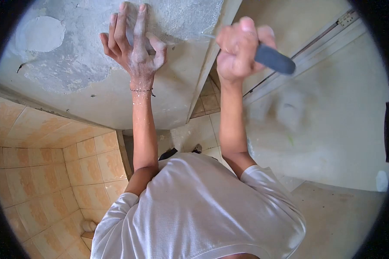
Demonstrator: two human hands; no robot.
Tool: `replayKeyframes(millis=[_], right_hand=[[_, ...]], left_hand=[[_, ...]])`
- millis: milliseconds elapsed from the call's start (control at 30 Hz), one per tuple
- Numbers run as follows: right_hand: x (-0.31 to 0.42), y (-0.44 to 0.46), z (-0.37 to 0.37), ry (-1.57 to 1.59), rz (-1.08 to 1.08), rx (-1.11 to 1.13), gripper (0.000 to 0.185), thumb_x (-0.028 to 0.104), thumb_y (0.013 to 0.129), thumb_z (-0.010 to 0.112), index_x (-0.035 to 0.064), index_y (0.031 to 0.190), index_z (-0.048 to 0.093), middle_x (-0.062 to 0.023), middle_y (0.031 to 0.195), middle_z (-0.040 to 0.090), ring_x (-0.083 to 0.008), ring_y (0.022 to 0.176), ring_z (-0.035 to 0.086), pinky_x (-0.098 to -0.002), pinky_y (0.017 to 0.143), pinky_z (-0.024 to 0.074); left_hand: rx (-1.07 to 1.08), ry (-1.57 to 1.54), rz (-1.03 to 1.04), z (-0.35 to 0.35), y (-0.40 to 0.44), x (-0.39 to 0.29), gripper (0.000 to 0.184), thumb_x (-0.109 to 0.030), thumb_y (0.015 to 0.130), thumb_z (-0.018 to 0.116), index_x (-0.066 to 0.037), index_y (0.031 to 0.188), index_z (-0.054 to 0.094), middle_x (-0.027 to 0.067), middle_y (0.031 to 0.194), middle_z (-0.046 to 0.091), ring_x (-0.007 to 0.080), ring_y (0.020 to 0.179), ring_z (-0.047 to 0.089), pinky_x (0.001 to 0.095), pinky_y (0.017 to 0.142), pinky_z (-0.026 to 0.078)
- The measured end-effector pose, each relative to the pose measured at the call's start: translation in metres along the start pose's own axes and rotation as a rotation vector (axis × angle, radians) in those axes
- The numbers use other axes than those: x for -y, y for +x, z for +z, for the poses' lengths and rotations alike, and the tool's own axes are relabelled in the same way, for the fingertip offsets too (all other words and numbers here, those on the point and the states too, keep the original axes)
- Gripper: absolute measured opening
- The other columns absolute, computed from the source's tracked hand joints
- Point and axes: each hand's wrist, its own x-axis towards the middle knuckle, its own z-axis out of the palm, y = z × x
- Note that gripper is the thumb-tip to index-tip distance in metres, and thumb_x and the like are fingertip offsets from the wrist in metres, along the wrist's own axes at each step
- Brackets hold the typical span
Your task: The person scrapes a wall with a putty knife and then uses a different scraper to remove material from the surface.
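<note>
My left hand rests against the wall, fingers spread, with pale dust on its skin and wrist. Beneath and around it the wall's surface is rough, grey and patchy, with a rounded pale patch to the left. My right hand is closed round a tool with a thick dark grey handle. A thin metal end of that tool points left at the wall's edge; my fingers hide the middle of it, and I cannot tell its exact kind or whether it touches the wall.
Orange-patterned tiles cover a recess at the lower left. A door frame edge runs beside the wall, and a pale door-like panel stands at the right. Floor tiles show below my arms.
</note>
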Motion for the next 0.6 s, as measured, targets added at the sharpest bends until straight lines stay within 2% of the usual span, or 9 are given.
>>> replayKeyframes(millis=[133,200,233,300,400,467,500,533,600], right_hand=[[0.017,0.014,-0.007,0.348,-0.02,-0.013,0.031,0.005,0.096,0.053,0.0112,0.075,0.031,0.0023,0.049,0.029,-0.0064,0.039,0.019,-0.0284,0.036,0.0202],[-0.005,0.019,-0.012,-0.17,-0.241,0.005,0.031,0.005,0.096,0.051,0.0123,0.075,0.029,0.0027,0.05,0.027,-0.0069,0.039,0.017,-0.0279,0.037,0.0191],[-0.007,0.011,-0.005,-0.062,-0.03,0.004,0.029,0.003,0.094,0.049,0.0121,0.075,0.028,0.0024,0.051,0.026,-0.0076,0.039,0.017,-0.0278,0.036,0.0181],[0.003,0.009,-0.008,-0.018,-0.035,-0.008,0.028,0.002,0.092,0.049,0.0116,0.075,0.028,0.0022,0.052,0.026,-0.0076,0.039,0.018,-0.0279,0.036,0.0184],[0.019,0.013,-0.011,0.174,-0.023,0.029,0.026,0.002,0.09,0.048,0.0107,0.075,0.028,0.0017,0.052,0.026,-0.008,0.039,0.019,-0.0284,0.036,0.019],[0.018,0.012,-0.005,0.053,-0.109,-0.076,0.027,0.003,0.089,0.05,0.011,0.075,0.028,0.0018,0.052,0.028,-0.0075,0.039,0.02,-0.028,0.035,0.0201],[-0.026,0.012,-0.026,-0.329,-0.349,0.036,0.028,0.003,0.09,0.052,0.0109,0.076,0.029,0.0019,0.052,0.031,-0.0071,0.04,0.022,-0.0278,0.036,0.0222],[-0.015,0.005,-0.009,-0.139,-0.03,-0.005,0.03,0.005,0.092,0.054,0.0111,0.076,0.03,0.002,0.053,0.032,-0.0066,0.041,0.023,-0.0273,0.037,0.0243],[-0.001,0.006,-0.01,-0.081,0.009,0.012,0.032,0.006,0.093,0.056,0.0118,0.075,0.03,0.0023,0.053,0.032,-0.0063,0.041,0.022,-0.0273,0.037,0.0244]], left_hand=[[-0.016,-0.003,0.012,0.0,0.002,-0.003,0.066,-0.063,0.096,0.041,-0.023,0.142,0.063,0.0079,0.155,0.048,0.0275,0.145,0.038,0.0488,0.123,0.015],[-0.01,0.021,-0.008,-0.001,0.003,-0.006,0.059,-0.048,0.091,0.046,-0.022,0.142,0.064,0.0078,0.155,0.049,0.0269,0.145,0.039,0.0478,0.124,0.015],[-0.003,0.017,-0.008,-0.004,0.001,-0.008,0.059,-0.048,0.091,0.046,-0.022,0.142,0.064,0.0078,0.155,0.049,0.0269,0.145,0.039,0.0478,0.124,0.015],[0.025,0.024,-0.02,-0.004,0.003,-0.008,0.061,-0.037,0.084,0.049,-0.022,0.141,0.065,0.0076,0.155,0.049,0.0263,0.145,0.039,0.0467,0.124,0.015],[0.009,0.029,-0.028,-0.002,0.003,-0.007,0.061,-0.036,0.083,0.05,-0.023,0.14,0.066,0.0076,0.154,0.05,0.0261,0.145,0.039,0.0459,0.124,0.015],[0.007,0.032,-0.032,-0.002,0.003,-0.007,0.061,-0.036,0.083,0.05,-0.023,0.14,0.066,0.0075,0.154,0.05,0.026,0.145,0.04,0.046,0.124,0.015],[0.009,0.029,-0.033,-0.003,0.002,-0.008,0.061,-0.036,0.083,0.05,-0.023,0.14,0.066,0.0073,0.154,0.05,0.026,0.145,0.04,0.046,0.124,0.015],[0.016,0.026,-0.035,-0.005,0.0,-0.009,0.061,-0.036,0.083,0.05,-0.023,0.14,0.066,0.0073,0.154,0.05,0.026,0.145,0.04,0.046,0.124,0.015],[0.017,0.036,-0.033,-0.003,0.002,-0.007,0.061,-0.035,0.083,0.049,-0.024,0.14,0.066,0.0069,0.154,0.051,0.0259,0.145,0.04,0.0462,0.124,0.015]])
